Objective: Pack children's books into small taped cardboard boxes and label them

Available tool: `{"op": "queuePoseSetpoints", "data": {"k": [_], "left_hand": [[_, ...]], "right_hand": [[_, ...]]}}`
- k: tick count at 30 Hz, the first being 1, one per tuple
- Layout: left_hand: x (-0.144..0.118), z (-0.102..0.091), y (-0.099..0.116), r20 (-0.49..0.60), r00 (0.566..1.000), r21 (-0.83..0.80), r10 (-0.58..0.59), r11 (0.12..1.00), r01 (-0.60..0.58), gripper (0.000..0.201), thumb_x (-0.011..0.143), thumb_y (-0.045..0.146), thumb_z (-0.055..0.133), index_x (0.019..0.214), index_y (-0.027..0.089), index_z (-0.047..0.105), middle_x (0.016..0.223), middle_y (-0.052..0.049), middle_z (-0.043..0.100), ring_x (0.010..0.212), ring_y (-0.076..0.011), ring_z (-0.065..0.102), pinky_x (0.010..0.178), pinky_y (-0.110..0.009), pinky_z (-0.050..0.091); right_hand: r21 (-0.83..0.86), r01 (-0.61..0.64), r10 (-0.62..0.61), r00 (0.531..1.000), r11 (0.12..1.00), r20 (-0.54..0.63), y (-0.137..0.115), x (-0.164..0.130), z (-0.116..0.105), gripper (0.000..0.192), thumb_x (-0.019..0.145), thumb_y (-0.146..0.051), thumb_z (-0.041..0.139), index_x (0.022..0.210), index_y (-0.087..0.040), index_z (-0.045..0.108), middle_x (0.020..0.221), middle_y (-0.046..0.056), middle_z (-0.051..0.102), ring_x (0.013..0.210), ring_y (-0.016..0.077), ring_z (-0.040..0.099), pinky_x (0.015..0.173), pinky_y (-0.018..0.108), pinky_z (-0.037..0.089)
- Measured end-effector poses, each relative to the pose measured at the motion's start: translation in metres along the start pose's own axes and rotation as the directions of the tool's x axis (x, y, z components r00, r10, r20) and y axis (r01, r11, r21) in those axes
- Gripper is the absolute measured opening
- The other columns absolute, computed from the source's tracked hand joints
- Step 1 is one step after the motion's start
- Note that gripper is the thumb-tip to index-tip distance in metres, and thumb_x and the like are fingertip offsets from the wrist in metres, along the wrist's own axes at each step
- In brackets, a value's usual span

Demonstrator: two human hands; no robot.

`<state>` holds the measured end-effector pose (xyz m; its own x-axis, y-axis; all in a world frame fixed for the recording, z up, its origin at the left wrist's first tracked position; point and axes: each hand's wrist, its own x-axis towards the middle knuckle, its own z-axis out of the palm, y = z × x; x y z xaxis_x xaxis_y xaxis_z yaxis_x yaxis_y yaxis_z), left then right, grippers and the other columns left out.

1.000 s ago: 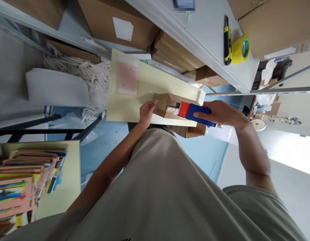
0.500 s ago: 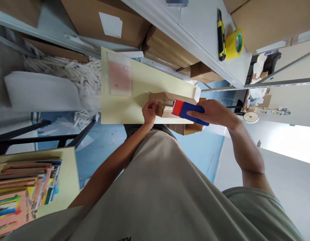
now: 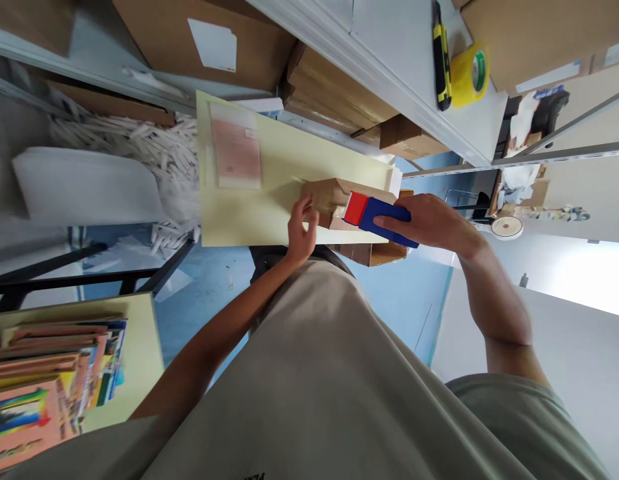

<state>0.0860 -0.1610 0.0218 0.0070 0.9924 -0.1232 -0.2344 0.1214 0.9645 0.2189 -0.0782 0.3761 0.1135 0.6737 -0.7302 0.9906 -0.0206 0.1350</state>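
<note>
A small brown cardboard box (image 3: 323,195) lies on the cream tabletop (image 3: 284,157) in front of me. My right hand (image 3: 432,219) is closed round a blue and red tape dispenser (image 3: 382,217). The dispenser's red toothed end rests over the box, and shiny tape shows on the cardboard beside it. At the box's left end is my left hand (image 3: 302,230), thumb and fingers apart, with nothing visible between them. Whether its fingertips touch the cardboard I cannot tell.
A pink booklet in a clear sleeve (image 3: 236,150) lies on the table. On the shelf are a yellow-black box cutter (image 3: 441,63) and yellow tape roll (image 3: 469,75). Large cartons (image 3: 334,87) stand behind the table. Several books (image 3: 49,373) are stacked at lower left.
My left hand's fingers have parted from a pinch at the box's left end, and the hand has moved slightly down. The right hand and dispenser have hardly moved.
</note>
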Motion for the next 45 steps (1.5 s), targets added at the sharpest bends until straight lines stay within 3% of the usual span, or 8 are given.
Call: {"op": "queuePoseSetpoints", "data": {"k": [5,17,21,25,30,34,40,45], "left_hand": [[-0.014,0.014,0.008,0.196,0.974,0.145,0.110,0.979,-0.140,0.102,0.106,0.076,0.071,0.185,0.032,0.024,0.190,-0.019,0.038,0.176,-0.0389,0.041,0.140,-0.057,0.044],[-0.005,0.015,0.017,0.124,0.989,0.297,0.082,0.948,-0.116,0.032,0.111,0.038,0.070,0.139,0.022,0.066,0.139,-0.016,0.071,0.130,-0.0288,0.074,0.113,-0.044,0.064],[0.004,0.012,0.028,0.196,0.978,0.363,0.077,0.920,-0.145,0.048,0.109,0.035,0.072,0.155,0.022,0.061,0.135,-0.016,0.071,0.125,-0.0306,0.072,0.112,-0.046,0.062],[0.043,0.002,0.048,0.423,0.897,0.391,0.128,0.867,-0.308,0.084,0.103,0.034,0.080,0.178,0.024,0.044,0.137,-0.016,0.071,0.130,-0.0351,0.068,0.119,-0.052,0.057],[0.083,-0.003,0.062,0.645,0.760,0.398,0.078,0.815,-0.421,0.062,0.098,0.022,0.081,0.159,0.023,0.067,0.126,-0.012,0.072,0.118,-0.0326,0.072,0.112,-0.048,0.059],[0.076,0.003,0.062,0.681,0.731,0.432,0.042,0.783,-0.448,0.050,0.095,0.021,0.085,0.144,0.020,0.074,0.128,-0.014,0.073,0.123,-0.0347,0.071,0.114,-0.049,0.058],[0.050,0.004,0.058,0.624,0.781,0.518,-0.025,0.762,-0.389,0.056,0.099,0.025,0.085,0.153,0.022,0.070,0.143,-0.016,0.070,0.138,-0.0368,0.066,0.120,-0.049,0.057],[0.036,-0.003,0.043,0.500,0.866,0.500,-0.010,0.819,-0.280,0.053,0.103,0.034,0.085,0.155,0.029,0.074,0.121,-0.009,0.075,0.116,-0.0284,0.075,0.105,-0.038,0.061]], "right_hand": [[-0.036,0.004,-0.004,1.000,0.999,0.006,-0.007,0.001,0.001,0.068,0.108,-0.085,0.055,0.093,-0.022,0.076,0.086,0.011,0.078,0.079,0.0261,0.072,0.070,0.037,0.042],[-0.060,0.021,-0.023,1.000,0.998,-0.022,-0.008,0.000,0.012,0.065,0.109,-0.081,0.056,0.098,-0.021,0.080,0.087,0.012,0.078,0.085,0.0280,0.072,0.074,0.038,0.043],[-0.110,0.010,-0.009,1.000,0.994,0.005,-0.013,0.000,0.007,0.067,0.110,-0.081,0.054,0.101,-0.020,0.080,0.088,0.013,0.078,0.087,0.0293,0.073,0.075,0.037,0.043],[-0.184,0.032,-0.021,0.998,0.982,0.061,-0.018,-0.001,-0.004,0.070,0.110,-0.083,0.051,0.103,-0.019,0.081,0.085,0.014,0.078,0.088,0.0319,0.075,0.074,0.038,0.044],[-0.246,0.066,-0.047,0.996,0.967,0.081,-0.019,-0.001,-0.012,0.072,0.110,-0.083,0.050,0.106,-0.019,0.082,0.086,0.016,0.079,0.088,0.0346,0.076,0.075,0.041,0.047],[-0.234,0.077,-0.050,0.992,0.969,0.119,-0.021,0.005,-0.012,0.072,0.110,-0.083,0.049,0.107,-0.019,0.082,0.082,0.015,0.078,0.084,0.0331,0.075,0.074,0.041,0.048],[-0.231,0.098,-0.069,0.989,0.968,0.129,-0.008,0.021,-0.016,0.078,0.106,-0.091,0.050,0.105,-0.019,0.083,0.080,0.014,0.075,0.083,0.0328,0.074,0.075,0.042,0.049],[-0.163,0.113,-0.081,0.978,0.980,0.191,0.036,0.039,-0.020,0.081,0.098,-0.098,0.060,0.103,-0.021,0.082,0.077,0.011,0.074,0.083,0.0315,0.074,0.074,0.043,0.050]]}}
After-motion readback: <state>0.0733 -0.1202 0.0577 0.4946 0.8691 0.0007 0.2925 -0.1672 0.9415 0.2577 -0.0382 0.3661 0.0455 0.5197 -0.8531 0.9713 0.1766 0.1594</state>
